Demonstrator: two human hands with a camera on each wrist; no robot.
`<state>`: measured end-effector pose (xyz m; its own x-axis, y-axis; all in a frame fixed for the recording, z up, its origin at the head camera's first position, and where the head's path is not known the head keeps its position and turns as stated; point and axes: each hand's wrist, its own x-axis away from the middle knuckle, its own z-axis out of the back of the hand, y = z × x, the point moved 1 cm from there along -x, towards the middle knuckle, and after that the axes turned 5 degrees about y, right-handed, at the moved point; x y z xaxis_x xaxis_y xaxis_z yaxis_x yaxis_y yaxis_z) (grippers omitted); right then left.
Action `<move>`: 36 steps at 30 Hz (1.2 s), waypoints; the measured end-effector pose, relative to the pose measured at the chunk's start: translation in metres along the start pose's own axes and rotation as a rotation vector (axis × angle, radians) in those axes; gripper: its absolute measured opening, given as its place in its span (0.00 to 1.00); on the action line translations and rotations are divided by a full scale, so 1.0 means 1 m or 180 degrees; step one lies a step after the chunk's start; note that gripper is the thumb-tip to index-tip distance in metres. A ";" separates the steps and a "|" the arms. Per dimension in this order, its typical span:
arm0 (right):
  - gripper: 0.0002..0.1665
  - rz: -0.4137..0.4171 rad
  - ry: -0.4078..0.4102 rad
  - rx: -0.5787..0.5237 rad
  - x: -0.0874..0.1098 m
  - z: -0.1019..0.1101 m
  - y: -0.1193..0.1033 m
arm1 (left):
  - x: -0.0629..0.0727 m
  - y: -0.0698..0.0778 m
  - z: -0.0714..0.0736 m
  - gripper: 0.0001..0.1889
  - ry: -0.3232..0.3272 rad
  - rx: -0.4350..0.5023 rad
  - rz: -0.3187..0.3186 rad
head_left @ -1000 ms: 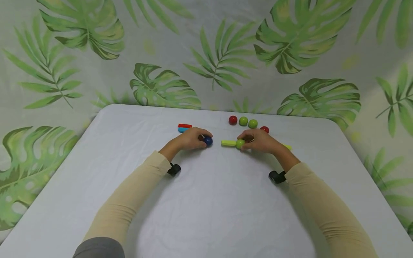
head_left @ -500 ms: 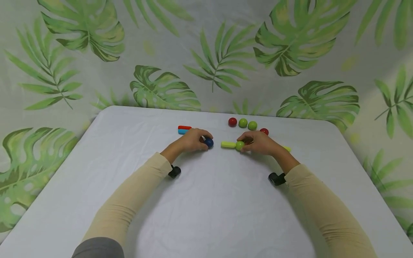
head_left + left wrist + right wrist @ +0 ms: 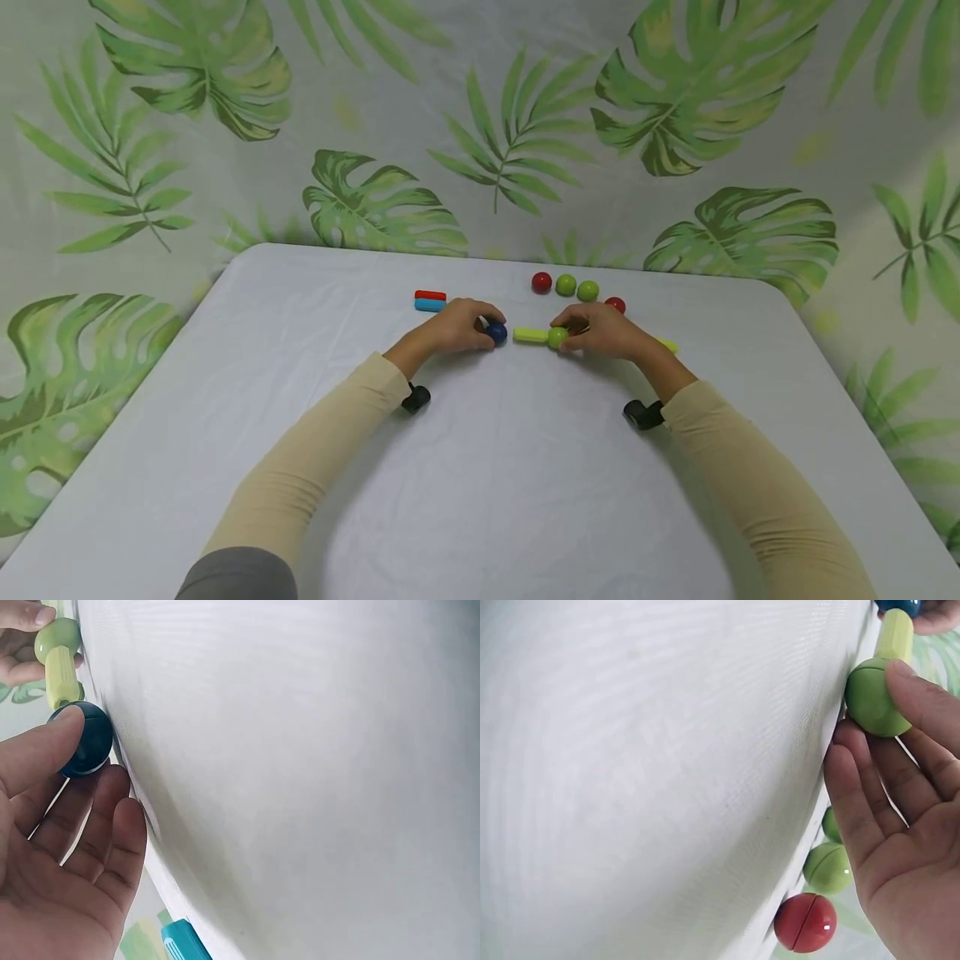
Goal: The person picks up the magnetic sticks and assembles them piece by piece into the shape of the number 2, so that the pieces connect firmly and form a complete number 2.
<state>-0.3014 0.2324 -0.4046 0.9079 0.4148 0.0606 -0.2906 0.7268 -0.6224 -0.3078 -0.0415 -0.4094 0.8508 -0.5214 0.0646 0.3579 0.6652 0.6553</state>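
My left hand (image 3: 459, 326) pinches a dark blue ball (image 3: 497, 334) between thumb and fingers, just left of the table's middle. Facing it, my right hand (image 3: 606, 330) pinches a green ball (image 3: 557, 337). From that green ball a yellow-green ridged stick (image 3: 530, 335) points left, in line with the blue ball. Only a narrow gap shows between stick and blue ball in the head view. In the left wrist view the stick's end (image 3: 63, 696) overlaps the blue ball's edge. A seam runs round the green ball (image 3: 870, 697) in the right wrist view.
Behind my left hand lie a red stick (image 3: 431, 295) and a light blue stick (image 3: 430, 305). Past my right hand are a red ball (image 3: 542, 282), two green balls (image 3: 588, 290) and another red ball (image 3: 616, 305). A yellow-green piece (image 3: 667, 345) peeks out beyond my right wrist.
My left hand has moved right with the blue ball, closing most of the distance to the stick. My right hand stays in place, holding the green ball.
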 end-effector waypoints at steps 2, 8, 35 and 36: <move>0.22 0.0013 0.0009 -0.0006 0.000 -0.001 0.000 | -0.002 0.000 -0.001 0.21 0.0001 0.0003 0.0000; 0.21 -0.0011 0.0034 0.0004 -0.001 -0.002 -0.001 | -0.005 0.004 -0.004 0.20 -0.0020 0.0020 -0.0022; 0.23 -0.0002 0.0028 0.0013 -0.002 -0.002 -0.002 | -0.008 0.008 -0.004 0.24 -0.0067 -0.0077 0.0035; 0.23 0.0007 0.0026 0.0019 -0.002 -0.003 -0.002 | -0.008 0.008 -0.003 0.23 -0.0079 -0.0082 0.0023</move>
<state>-0.3017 0.2287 -0.4058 0.9097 0.4119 0.0527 -0.2943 0.7291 -0.6180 -0.3101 -0.0305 -0.4068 0.8438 -0.5293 0.0882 0.3617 0.6824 0.6352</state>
